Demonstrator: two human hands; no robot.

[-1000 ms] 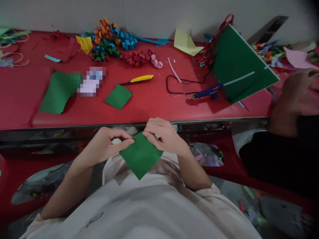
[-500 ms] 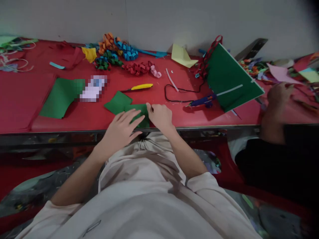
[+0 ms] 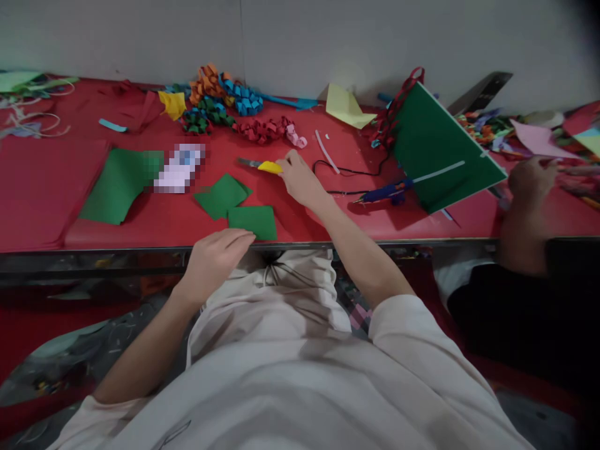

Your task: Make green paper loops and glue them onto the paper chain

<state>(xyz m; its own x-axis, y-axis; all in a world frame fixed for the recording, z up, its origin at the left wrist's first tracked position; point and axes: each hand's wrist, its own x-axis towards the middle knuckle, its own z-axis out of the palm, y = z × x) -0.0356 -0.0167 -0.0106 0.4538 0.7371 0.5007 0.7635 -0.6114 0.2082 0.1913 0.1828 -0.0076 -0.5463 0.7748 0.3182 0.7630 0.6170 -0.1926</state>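
Note:
My right hand (image 3: 300, 178) is closed around the yellow handle of a utility knife (image 3: 268, 167), whose metal blade end points left above the red table. My left hand (image 3: 222, 253) lies at the table's front edge with its fingers stretched out. Its fingertips touch or nearly touch the lower left corner of a green paper rectangle (image 3: 255, 222). Just behind that lies another green paper piece (image 3: 222, 195), partly folded or doubled. A larger curled green sheet (image 3: 117, 187) rests farther left.
A blue glue gun (image 3: 382, 192) lies beside a leaning green board (image 3: 435, 150). Curled paper garlands (image 3: 225, 94) are heaped along the wall. Red sheets (image 3: 42, 194) are stacked at left. At right is another person's hand (image 3: 532, 181).
My right hand has left the green paper, moved away from me and taken hold of the utility knife. My left hand has drawn back to the table edge, uncovering the green rectangle.

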